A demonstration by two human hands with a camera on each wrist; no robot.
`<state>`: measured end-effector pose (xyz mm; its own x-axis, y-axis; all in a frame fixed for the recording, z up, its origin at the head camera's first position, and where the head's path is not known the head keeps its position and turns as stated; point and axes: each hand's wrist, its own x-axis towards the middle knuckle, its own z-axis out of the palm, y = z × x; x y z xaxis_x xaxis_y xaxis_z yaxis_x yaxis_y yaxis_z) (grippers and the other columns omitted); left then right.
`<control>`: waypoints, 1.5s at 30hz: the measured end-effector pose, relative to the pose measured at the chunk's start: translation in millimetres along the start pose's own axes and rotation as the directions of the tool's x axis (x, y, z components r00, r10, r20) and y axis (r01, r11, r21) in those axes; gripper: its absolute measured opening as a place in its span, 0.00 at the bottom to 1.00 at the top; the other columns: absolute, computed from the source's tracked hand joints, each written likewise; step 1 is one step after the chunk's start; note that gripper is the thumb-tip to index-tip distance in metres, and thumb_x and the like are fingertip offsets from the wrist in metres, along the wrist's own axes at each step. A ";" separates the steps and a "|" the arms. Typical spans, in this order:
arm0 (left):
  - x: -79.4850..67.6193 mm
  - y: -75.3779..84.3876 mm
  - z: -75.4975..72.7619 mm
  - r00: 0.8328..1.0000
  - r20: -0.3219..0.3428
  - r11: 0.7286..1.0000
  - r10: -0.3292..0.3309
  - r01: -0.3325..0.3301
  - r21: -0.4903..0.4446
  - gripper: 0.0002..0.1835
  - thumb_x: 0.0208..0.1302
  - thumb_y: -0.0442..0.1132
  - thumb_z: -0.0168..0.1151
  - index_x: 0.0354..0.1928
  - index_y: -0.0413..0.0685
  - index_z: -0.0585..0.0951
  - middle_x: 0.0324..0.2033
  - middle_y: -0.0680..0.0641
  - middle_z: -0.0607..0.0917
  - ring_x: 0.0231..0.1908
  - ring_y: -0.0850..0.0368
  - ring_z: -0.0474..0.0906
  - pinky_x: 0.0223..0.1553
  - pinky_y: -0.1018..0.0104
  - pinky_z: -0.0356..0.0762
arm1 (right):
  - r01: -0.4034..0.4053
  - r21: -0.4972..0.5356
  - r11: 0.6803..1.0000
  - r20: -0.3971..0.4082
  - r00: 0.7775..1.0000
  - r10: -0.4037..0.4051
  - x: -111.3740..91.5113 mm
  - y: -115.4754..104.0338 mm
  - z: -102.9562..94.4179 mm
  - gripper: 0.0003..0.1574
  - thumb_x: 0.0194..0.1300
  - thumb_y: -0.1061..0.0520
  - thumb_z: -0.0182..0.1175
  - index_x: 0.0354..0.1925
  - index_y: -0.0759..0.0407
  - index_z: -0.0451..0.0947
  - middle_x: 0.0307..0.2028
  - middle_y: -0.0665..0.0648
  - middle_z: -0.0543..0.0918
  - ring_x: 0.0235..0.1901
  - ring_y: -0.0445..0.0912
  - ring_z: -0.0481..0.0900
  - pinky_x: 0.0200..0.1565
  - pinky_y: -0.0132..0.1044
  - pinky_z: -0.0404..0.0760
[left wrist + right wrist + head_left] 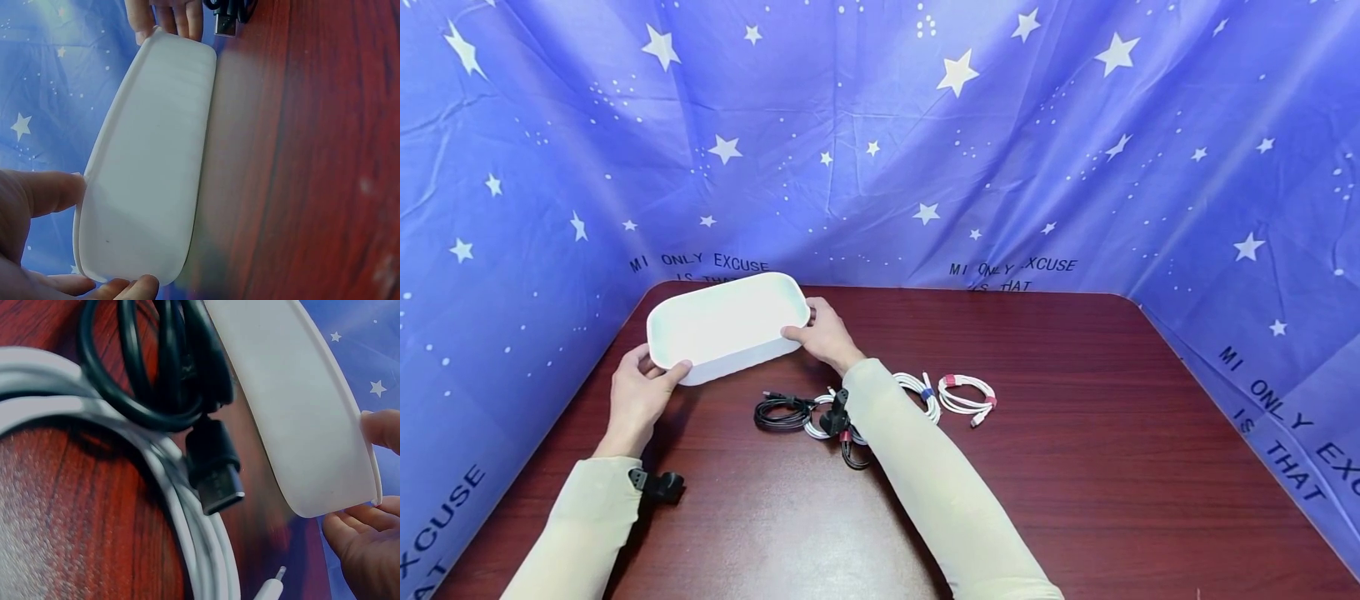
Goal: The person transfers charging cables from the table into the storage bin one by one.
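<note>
Both hands hold a white plastic bin (730,321) with rounded corners, at the far left of the table. The left hand (638,400) grips its near left end, thumb on the rim. At the other end the right hand (829,335) grips it likewise, thumb over the near rim and fingers round the end. In the left wrist view the bin's long side wall (150,156) faces the camera. Below the right forearm lie coiled cables: a black cable (781,412), a white cable (917,392) with a blue tie, partly behind the sleeve, and a white cable (967,396) with red ties.
The dark red wooden table (1075,467) extends to the right and front. Blue star-printed cloth (850,167) hangs round its back and sides. A black USB connector (215,465) rests by white coils in the right wrist view. Each sleeve carries a small black camera (662,487).
</note>
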<state>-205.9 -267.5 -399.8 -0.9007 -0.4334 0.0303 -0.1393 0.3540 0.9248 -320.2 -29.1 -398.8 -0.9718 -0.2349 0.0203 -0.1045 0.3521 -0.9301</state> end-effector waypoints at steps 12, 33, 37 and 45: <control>-1.7 1.0 0.3 1.000 0.007 1.000 -0.020 0.020 -0.006 0.39 0.60 0.39 0.65 0.70 0.38 0.59 0.59 0.36 0.73 0.54 0.51 0.74 0.38 0.84 0.70 | -0.003 0.018 1.000 -0.001 1.000 0.003 -4.3 0.0 -1.9 0.46 0.56 0.56 0.68 0.68 0.59 0.59 0.57 0.59 0.76 0.53 0.47 0.76 0.48 0.34 0.77; -0.7 4.0 4.5 0.999 0.047 1.000 -0.006 0.005 0.017 0.40 0.60 0.41 0.64 0.71 0.39 0.57 0.61 0.35 0.71 0.58 0.45 0.71 0.38 0.84 0.69 | 0.021 0.037 0.999 -0.008 1.000 -0.021 -3.9 6.9 -9.6 0.44 0.56 0.59 0.67 0.67 0.60 0.59 0.59 0.59 0.73 0.55 0.49 0.75 0.47 0.33 0.77; -1.5 5.2 6.0 0.999 0.047 1.000 -0.010 0.009 0.018 0.40 0.60 0.41 0.64 0.70 0.38 0.58 0.60 0.35 0.72 0.58 0.45 0.71 0.37 0.84 0.69 | 0.003 0.045 0.999 -0.006 1.000 -0.003 -4.7 6.9 -11.4 0.45 0.56 0.58 0.67 0.67 0.60 0.58 0.59 0.59 0.72 0.56 0.49 0.74 0.47 0.33 0.78; -1.8 6.5 9.1 0.998 0.055 1.000 -0.008 0.008 0.007 0.40 0.60 0.41 0.64 0.71 0.38 0.57 0.61 0.35 0.71 0.59 0.45 0.71 0.37 0.84 0.69 | -0.006 0.089 0.996 -0.005 1.000 0.007 -7.0 7.9 -15.2 0.45 0.55 0.60 0.68 0.67 0.60 0.59 0.60 0.60 0.73 0.55 0.48 0.75 0.47 0.33 0.78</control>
<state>-208.9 -256.9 -397.3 -0.9209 -0.3899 0.0015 -0.1494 0.3565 0.9223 -317.5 -10.9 -400.8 -0.9736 -0.2278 0.0157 -0.0789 0.2712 -0.9593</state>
